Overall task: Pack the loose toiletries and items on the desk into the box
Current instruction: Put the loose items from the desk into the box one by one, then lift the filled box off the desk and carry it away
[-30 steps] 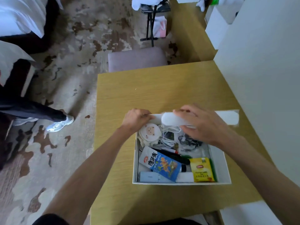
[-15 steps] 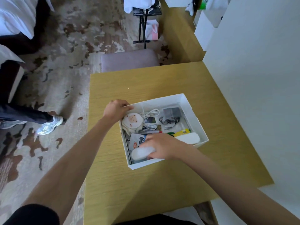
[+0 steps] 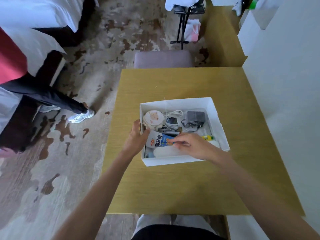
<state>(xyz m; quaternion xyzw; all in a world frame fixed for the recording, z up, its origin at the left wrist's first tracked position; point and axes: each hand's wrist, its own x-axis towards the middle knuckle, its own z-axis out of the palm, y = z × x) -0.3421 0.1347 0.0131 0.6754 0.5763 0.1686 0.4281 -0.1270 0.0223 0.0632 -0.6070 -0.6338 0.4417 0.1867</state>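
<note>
Box (image 3: 180,162) long axis across desk (image 3: 173,187).

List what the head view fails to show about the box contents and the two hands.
- Near right part of the white box: covered by the right hand.
- Right hand's fingertips: blurred, so a grip on the blue-and-white packet cannot be confirmed.
- Left hand fingers: partly behind the box's left wall.
- Small yellow item: label too small to read.
- Items under the white cable: overlapped, unclear.
</note>
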